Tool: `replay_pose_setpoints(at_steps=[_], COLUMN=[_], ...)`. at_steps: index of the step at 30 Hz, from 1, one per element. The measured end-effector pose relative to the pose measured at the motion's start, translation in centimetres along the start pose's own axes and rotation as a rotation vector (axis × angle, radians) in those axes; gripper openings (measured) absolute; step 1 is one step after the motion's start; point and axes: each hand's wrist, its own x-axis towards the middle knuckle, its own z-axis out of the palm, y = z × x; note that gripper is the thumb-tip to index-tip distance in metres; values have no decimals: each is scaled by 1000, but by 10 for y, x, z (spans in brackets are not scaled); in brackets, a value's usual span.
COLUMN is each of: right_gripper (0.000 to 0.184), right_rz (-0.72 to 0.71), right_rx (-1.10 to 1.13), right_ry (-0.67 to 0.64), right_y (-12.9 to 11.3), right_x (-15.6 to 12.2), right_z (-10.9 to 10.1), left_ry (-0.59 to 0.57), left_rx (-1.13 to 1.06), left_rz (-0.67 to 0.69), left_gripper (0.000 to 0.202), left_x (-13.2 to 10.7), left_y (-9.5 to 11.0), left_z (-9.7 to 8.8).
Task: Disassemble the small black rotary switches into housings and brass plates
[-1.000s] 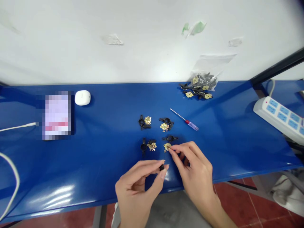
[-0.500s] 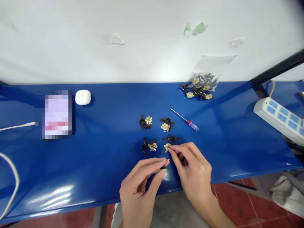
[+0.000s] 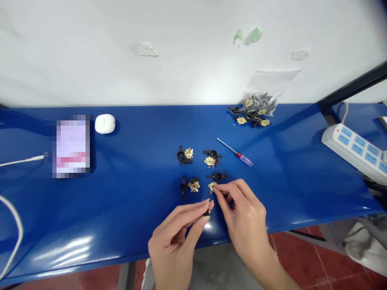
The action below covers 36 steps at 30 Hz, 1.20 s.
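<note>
Black part point(image 3: 207, 213), mostly hidden, pinched in my left hand point(image 3: 175, 239); whether my right hand point(image 3: 246, 215) grips the brass plate point(image 3: 211, 185), I can't tell. Blue counter point(image 3: 127, 197), red-tiled floor point(image 3: 298, 257).

On the screwdriver point(image 3: 235, 152), a translucent violet handle is joined by a red collar to a silver shaft. Glossy blue, streaked with white glare, is shown by the tabletop point(image 3: 136, 161) beneath it. Left of it, gold plates point(image 3: 189, 153) are set among black ring-shaped housings point(image 3: 184, 187); black is also seen on a small held piece point(image 3: 207, 212) nearer the viewer. Beyond it, black and gold are mixed in a pile point(image 3: 252, 117). To its right, a white power strip point(image 3: 358, 150) is patterned with light-blue sockets and marked by a red dot.
</note>
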Motion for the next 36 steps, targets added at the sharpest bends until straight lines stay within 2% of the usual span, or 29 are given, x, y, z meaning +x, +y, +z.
replay_pose_setpoints(at_steps=[7, 20, 26, 32, 36], right_gripper=[17, 18, 17, 26, 24], right_rz=[-18, 38, 36, 29, 43], right_rx=[-15, -67, -125, -210, -237], right_ry=[33, 27, 25, 23, 19], right_y=[1, -6, -9, -14, -18], right_x=[-3, -2, -5, -8, -8], right_z=[3, 3, 7, 11, 11], left_ry=[3, -19, -13, -1, 7], left_rx=[-16, -8, -14, -11, -28], left_rz=[16, 8, 1, -9, -14], left_gripper=[27, 30, 29, 26, 26], left_x=[1, 0, 0, -1, -1], left_y=[-2, -1, -3, -2, -1], left_z=[0, -3, -4, -6, -7])
